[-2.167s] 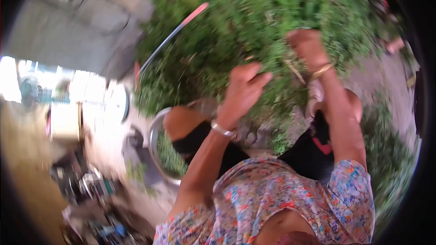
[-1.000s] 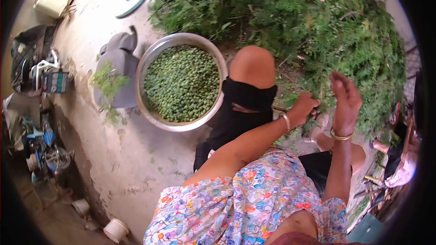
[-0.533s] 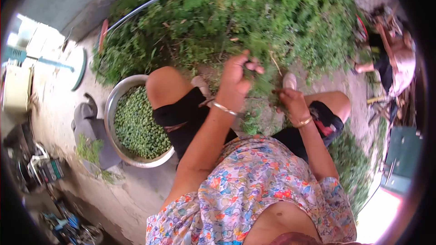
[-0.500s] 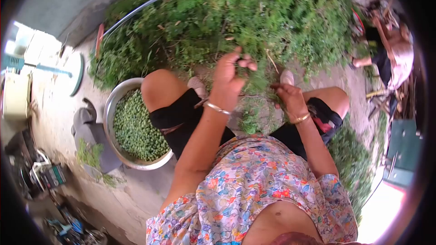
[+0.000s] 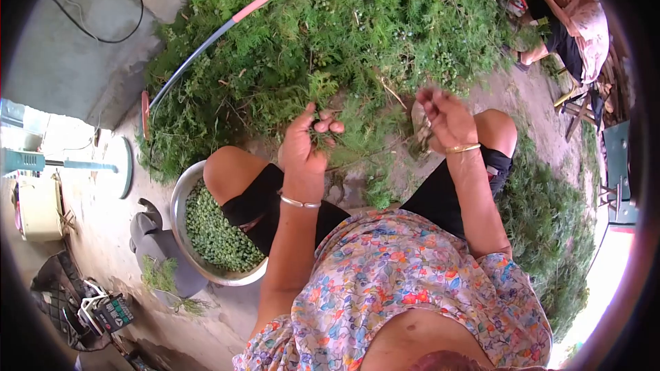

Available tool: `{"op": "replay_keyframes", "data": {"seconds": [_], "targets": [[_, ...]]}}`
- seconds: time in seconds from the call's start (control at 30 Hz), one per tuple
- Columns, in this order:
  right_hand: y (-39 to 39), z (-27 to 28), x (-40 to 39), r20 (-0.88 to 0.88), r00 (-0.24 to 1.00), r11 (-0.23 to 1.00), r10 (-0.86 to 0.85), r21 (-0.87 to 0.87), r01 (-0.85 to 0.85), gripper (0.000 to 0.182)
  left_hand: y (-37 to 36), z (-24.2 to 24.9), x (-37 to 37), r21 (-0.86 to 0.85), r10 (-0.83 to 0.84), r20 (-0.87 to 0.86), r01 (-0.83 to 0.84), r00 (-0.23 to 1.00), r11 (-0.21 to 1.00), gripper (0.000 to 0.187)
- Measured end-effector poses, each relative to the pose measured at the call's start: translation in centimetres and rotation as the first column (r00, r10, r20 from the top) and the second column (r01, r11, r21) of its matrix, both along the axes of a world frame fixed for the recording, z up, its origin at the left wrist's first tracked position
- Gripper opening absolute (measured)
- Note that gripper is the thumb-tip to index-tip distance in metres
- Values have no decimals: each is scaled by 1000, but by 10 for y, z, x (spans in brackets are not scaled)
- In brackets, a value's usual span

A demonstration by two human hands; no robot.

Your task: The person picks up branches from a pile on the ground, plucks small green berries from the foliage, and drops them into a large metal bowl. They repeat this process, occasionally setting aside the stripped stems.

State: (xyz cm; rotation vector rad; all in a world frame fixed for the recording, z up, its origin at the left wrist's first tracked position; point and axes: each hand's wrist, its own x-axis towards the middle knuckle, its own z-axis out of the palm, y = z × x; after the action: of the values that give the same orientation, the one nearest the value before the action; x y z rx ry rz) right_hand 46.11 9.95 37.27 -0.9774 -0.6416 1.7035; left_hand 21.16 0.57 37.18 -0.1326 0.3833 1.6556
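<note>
Head view:
1. Left hand [image 5: 304,148] is curling around a green sprig [image 5: 322,139], near the branch pile [image 5: 330,34].
2. Right hand [image 5: 450,118] is drawing away; I cannot tell whether it is gripping anything.
3. Left hand alone is apparently supporting the sprig.

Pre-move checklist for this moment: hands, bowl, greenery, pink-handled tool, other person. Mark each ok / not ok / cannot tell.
1. Left hand grip: cannot tell. Greenery shows at its curled fingers, but how firmly it is held is unclear.
2. Right hand free: cannot tell. Fingers partly curled and blurred.
3. Bowl fully in view: not ok. Left knee hides part of it; the visible part holds green berries.
4. Green branches in front of the hands: ok, a broad pile.
5. Pink handle away from both hands: ok.
6. Other person apart from both hands: ok, far right.
</note>
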Motion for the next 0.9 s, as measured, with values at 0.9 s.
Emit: {"op": "replay_keyframes", "data": {"seconds": [0.9], "targets": [[-27, 125, 115, 816, 532, 925, -228, 351, -143, 17, -25, 36, -76, 175, -14, -523, 124, 852, 977, 32]]}}
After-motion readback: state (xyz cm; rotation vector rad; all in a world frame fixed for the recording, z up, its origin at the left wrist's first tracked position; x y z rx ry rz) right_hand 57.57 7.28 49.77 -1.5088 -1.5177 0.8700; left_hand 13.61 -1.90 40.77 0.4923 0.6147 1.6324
